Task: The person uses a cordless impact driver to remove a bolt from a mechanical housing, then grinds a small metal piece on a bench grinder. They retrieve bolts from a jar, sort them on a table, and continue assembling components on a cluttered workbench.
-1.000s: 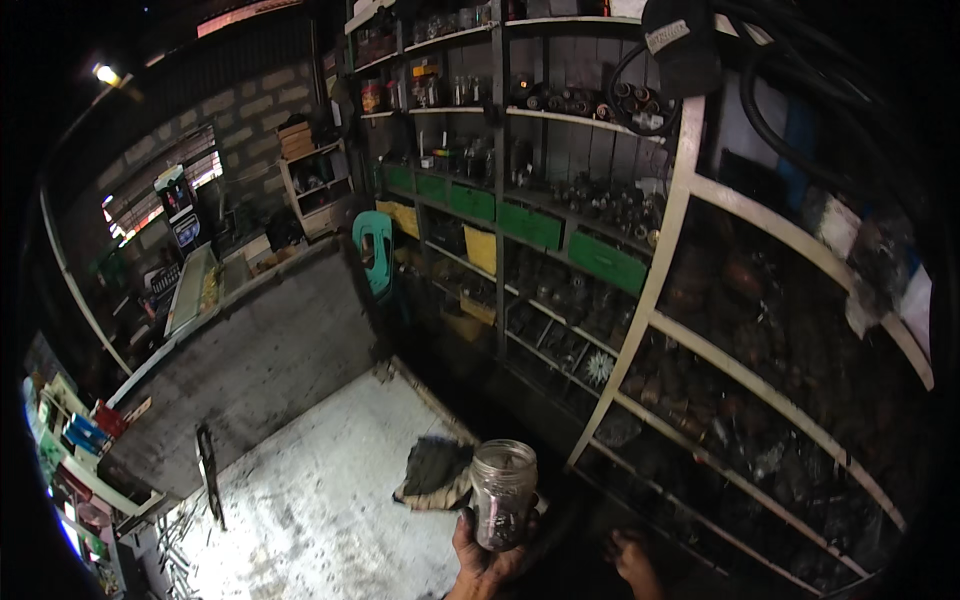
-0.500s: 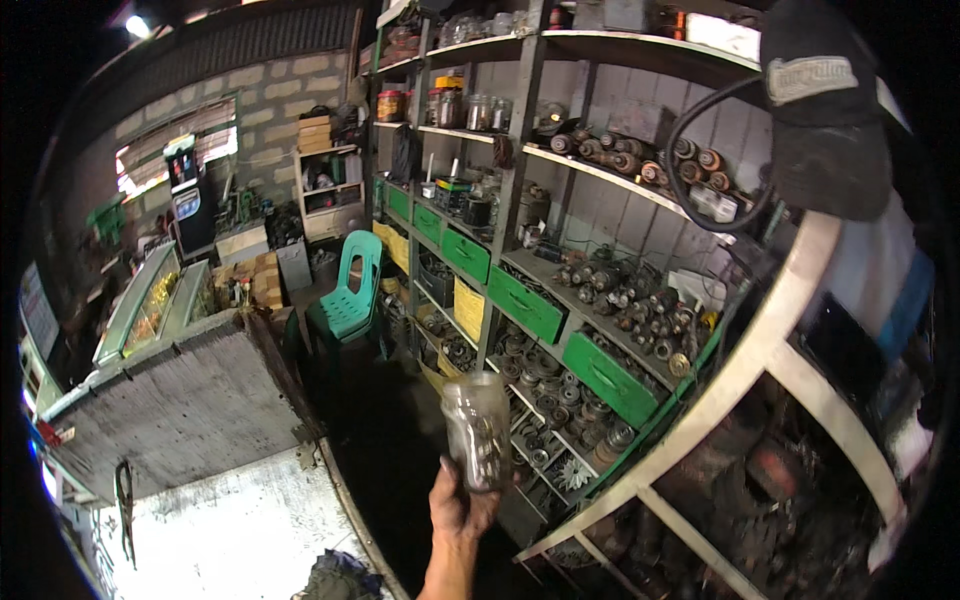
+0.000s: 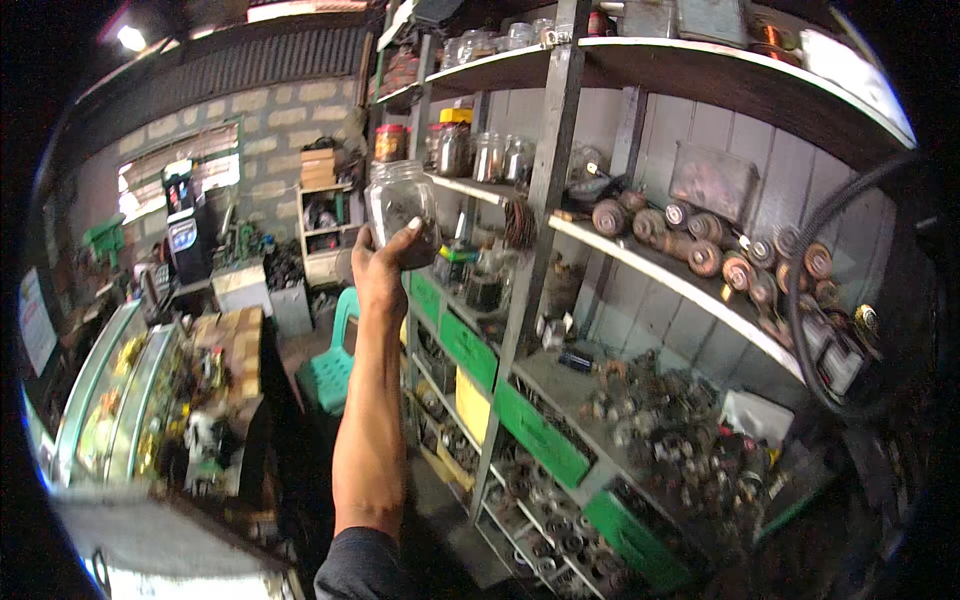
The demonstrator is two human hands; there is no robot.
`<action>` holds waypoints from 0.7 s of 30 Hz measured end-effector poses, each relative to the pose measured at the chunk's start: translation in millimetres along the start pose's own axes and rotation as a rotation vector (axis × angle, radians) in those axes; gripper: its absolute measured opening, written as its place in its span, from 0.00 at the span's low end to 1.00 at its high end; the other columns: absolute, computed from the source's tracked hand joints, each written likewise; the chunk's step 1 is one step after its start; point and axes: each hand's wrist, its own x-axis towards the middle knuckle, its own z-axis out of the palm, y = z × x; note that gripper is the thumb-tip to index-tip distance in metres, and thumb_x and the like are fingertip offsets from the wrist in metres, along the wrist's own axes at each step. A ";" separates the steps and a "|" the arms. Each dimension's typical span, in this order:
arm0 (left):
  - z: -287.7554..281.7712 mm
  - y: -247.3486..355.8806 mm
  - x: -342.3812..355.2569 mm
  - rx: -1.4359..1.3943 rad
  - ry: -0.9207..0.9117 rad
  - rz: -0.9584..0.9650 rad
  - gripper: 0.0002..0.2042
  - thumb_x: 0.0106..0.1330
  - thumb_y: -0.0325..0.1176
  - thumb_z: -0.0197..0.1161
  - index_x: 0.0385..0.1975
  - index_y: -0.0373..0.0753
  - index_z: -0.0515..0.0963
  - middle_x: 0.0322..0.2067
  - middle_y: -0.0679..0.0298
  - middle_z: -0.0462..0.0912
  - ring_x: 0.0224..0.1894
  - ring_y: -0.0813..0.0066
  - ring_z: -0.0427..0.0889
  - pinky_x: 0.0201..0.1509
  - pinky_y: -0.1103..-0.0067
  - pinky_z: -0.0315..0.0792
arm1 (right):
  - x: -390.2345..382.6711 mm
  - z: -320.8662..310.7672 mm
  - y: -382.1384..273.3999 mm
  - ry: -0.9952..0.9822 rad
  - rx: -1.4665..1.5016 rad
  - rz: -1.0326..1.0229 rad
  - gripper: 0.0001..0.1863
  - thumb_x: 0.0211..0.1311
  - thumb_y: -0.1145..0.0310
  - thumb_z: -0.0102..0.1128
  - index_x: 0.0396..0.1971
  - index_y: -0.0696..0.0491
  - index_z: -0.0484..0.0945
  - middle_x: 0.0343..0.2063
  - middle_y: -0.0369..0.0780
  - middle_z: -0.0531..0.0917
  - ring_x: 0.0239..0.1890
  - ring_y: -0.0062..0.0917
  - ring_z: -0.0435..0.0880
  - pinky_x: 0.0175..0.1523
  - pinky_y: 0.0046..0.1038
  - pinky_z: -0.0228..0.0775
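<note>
My left hand (image 3: pixel 383 265) is closed around the lower part of a clear glass jar (image 3: pixel 393 195), held upright at the end of my raised, outstretched arm. One digit lies across the front of the jar, and others go round its left side. No lid shows on the jar's neck. Something dark shows low in the glass, but I cannot make it out. Behind the jar, at the same height, a shelf (image 3: pixel 470 188) bears several more glass jars (image 3: pixel 488 158) and a red-lidded jar (image 3: pixel 388 143). My right hand is out of view.
Shelving with a grey post (image 3: pixel 548 170) fills the right side, loaded with cylindrical copper-and-metal parts (image 3: pixel 705 257). Green drawers (image 3: pixel 540 432) run below. A black hose (image 3: pixel 797 290) hangs at the right. A green plastic chair (image 3: pixel 328 378) stands left of my forearm, near a glass display case (image 3: pixel 100 390).
My left hand has lifted the jar up and to the left, from in front of the lower shelves to the height of the jar shelf. The view has shifted, bringing the shelving closer.
</note>
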 end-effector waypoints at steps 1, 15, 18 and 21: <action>8.2 -20.4 36.6 0.066 -0.035 -0.022 0.23 0.61 0.34 0.74 0.52 0.29 0.78 0.40 0.58 0.87 0.38 0.67 0.87 0.49 0.73 0.80 | 36.0 13.3 -12.7 0.022 -0.040 -0.027 0.03 0.67 0.76 0.63 0.32 0.53 0.83 0.20 0.36 0.76 0.19 0.27 0.72 0.29 0.29 0.68; 143.3 -271.9 270.0 0.594 -0.403 0.038 0.45 0.52 0.36 0.84 0.59 0.22 0.57 0.59 0.40 0.77 0.62 0.52 0.78 0.70 0.69 0.68 | 272.2 76.9 -74.6 0.304 -0.378 -0.044 0.03 0.67 0.76 0.63 0.33 0.54 0.84 0.21 0.36 0.77 0.19 0.27 0.73 0.29 0.29 0.69; 147.1 -292.7 286.7 0.873 -0.564 0.008 0.56 0.59 0.57 0.76 0.67 0.17 0.49 0.63 0.32 0.73 0.67 0.45 0.74 0.72 0.67 0.68 | 263.4 73.5 -73.5 0.315 -0.373 -0.053 0.03 0.67 0.76 0.63 0.34 0.54 0.84 0.21 0.36 0.77 0.19 0.27 0.73 0.29 0.28 0.69; 138.8 -287.9 282.1 0.918 -0.499 0.071 0.60 0.59 0.68 0.70 0.71 0.20 0.49 0.63 0.32 0.73 0.68 0.43 0.74 0.71 0.64 0.69 | 237.9 62.4 -74.9 0.324 -0.358 -0.079 0.02 0.67 0.76 0.63 0.34 0.54 0.84 0.21 0.36 0.78 0.20 0.27 0.74 0.29 0.28 0.69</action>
